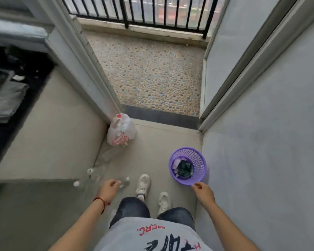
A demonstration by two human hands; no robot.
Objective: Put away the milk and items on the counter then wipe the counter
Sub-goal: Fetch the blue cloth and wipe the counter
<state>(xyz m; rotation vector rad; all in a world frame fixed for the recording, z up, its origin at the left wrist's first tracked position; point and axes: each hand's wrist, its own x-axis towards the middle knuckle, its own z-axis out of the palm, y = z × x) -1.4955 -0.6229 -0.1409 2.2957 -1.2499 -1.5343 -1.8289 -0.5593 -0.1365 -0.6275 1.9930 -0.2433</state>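
Observation:
I stand in a narrow passage in front of a balcony door; no counter or milk is in view. My left hand [108,190] is closed around a clear plastic bottle [124,182] with a white cap, held low above the floor. My right hand [204,192] hangs just beside the near rim of a purple mesh wastebasket [198,160], fingers loosely curled and holding nothing. The basket stands on the floor against the right wall and has dark and pale rubbish in it.
Two more clear bottles [91,175] lie on the floor by the left wall. A white plastic bag with red print [121,130] sits in the corner by the door frame. Beyond the sill are a pebble balcony floor [152,73] and a black railing [143,13]. My white shoes [143,183] are below.

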